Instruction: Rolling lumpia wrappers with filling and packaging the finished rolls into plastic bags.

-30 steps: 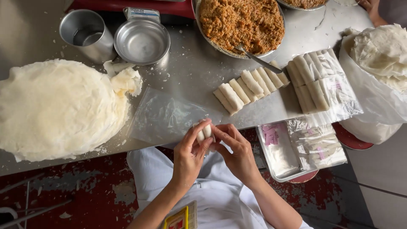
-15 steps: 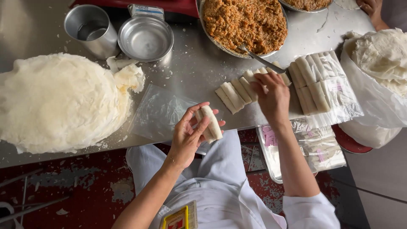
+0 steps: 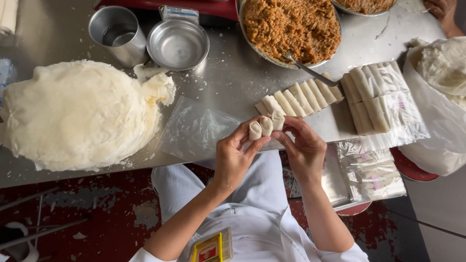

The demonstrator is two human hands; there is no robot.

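Both hands meet at the near edge of the desk: the left hand (image 3: 232, 160) and right hand (image 3: 303, 150) pinch three small white rolls (image 3: 265, 127) between their fingertips, held side by side just above the edge.

Steel covers the desk (image 3: 228, 82), dusted with crumbs; below it the floor (image 3: 97, 213) is worn red with pale flakes. At nine o'clock from the hands lies a big round stack of thin white wrappers (image 3: 77, 114), and a clear plastic bag (image 3: 196, 128) lies flat beside them. At eleven o'clock stand a steel cup (image 3: 118, 35) and one shallow steel bowl (image 3: 177, 44), the bowl holding nothing. At twelve o'clock a wide pan of brown filling (image 3: 291, 26) holds a spoon (image 3: 310, 72). Just past the hands, seven finished rolls in a row (image 3: 301, 97) rest on the steel. At two o'clock more rolls lie packed in clear bags (image 3: 383, 99); how many I cannot tell.
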